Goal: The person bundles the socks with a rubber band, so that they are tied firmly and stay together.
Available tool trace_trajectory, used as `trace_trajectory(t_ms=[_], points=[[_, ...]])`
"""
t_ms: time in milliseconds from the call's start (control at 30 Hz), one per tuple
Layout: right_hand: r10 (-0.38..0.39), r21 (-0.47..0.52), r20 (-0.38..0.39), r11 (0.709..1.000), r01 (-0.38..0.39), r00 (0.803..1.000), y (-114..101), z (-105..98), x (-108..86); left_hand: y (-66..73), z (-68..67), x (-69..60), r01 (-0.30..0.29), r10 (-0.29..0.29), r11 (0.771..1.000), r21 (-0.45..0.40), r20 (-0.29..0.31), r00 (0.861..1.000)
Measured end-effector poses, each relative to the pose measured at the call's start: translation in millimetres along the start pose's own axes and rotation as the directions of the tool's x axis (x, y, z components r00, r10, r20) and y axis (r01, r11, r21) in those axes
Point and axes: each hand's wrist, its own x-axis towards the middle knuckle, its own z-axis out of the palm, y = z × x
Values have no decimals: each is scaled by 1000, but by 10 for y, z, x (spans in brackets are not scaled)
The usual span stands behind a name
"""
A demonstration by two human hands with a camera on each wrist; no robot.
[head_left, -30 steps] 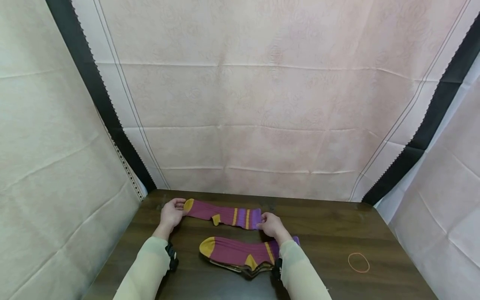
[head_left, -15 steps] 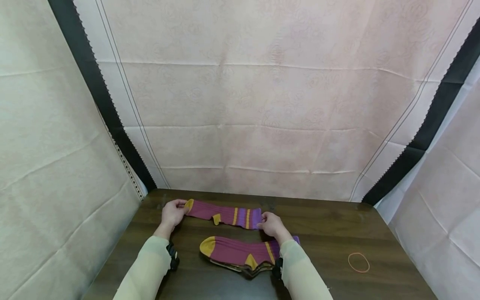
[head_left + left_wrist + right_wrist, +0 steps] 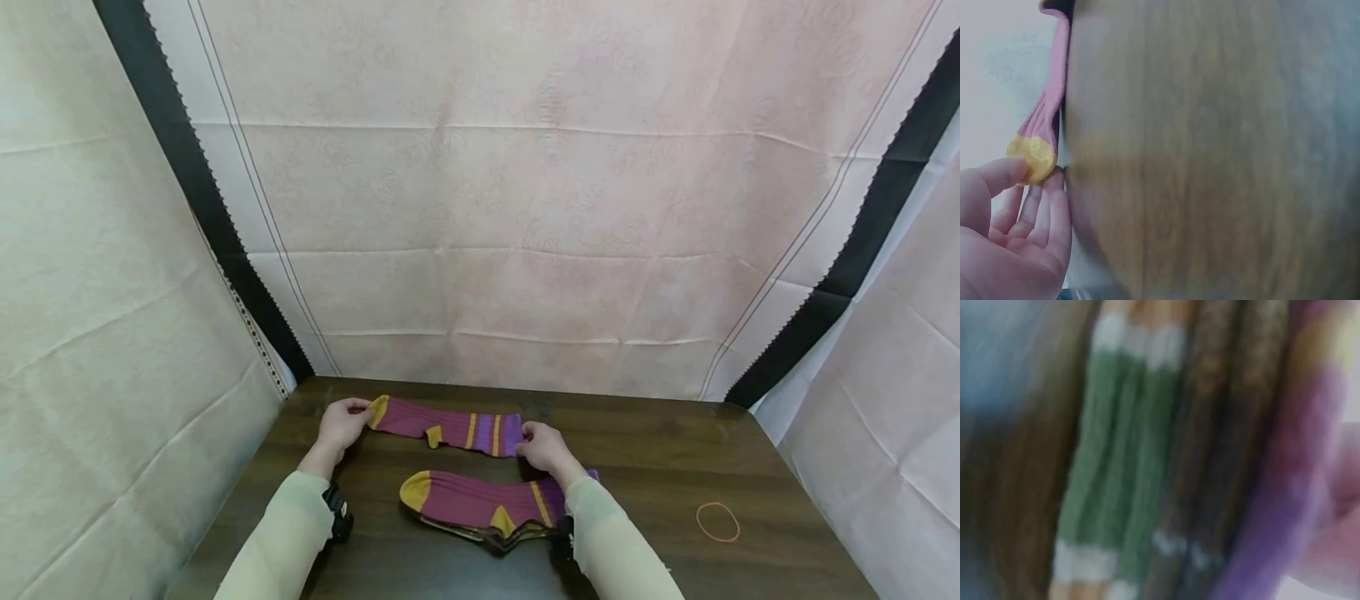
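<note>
A maroon sock [image 3: 412, 418] with a yellow toe and heel and a purple-striped cuff stretches between both hands near the table's far edge. At its toe end, my left hand [image 3: 341, 425] pinches the yellow toe [image 3: 1034, 156] between thumb and fingers. My right hand [image 3: 543, 448] holds the purple cuff [image 3: 509, 435] at the other end. Nearer to me lies a stack of socks, topped by a matching maroon sock [image 3: 468, 497] partly hidden by the right forearm. In the blurred right wrist view, green-and-white ribbed socks [image 3: 1119, 456] and dark brown socks [image 3: 1213, 431] show in layers.
A thin orange rubber band [image 3: 717, 522] lies on the dark wooden table [image 3: 637, 500] to the right. Pale fabric walls [image 3: 525, 250] with black edging rise behind the table and on both sides.
My left hand has shifted its fingers onto the yellow toe, and its forearm has moved slightly left. The right hand keeps its hold on the cuff, and the stack has stayed put.
</note>
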Motion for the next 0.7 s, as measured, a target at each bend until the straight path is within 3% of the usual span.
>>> trace_trajectory(t_ms=[167, 300, 467, 700], points=[[-22, 40, 36, 999, 20, 999, 15, -90, -42, 46, -33, -36, 16, -8, 991, -131, 60, 998], [-46, 143, 25, 989, 42, 999, 74, -175, -71, 122, -46, -72, 25, -8, 977, -212, 78, 997], [-75, 278, -24, 957, 79, 997, 115, -300, -132, 255, -31, -150, 1, 25, 961, -277, 93, 995], [-47, 407, -94, 910, 82, 994, 166, -445, -228, 418, 8, -271, -30, 67, 942, -336, 101, 993]])
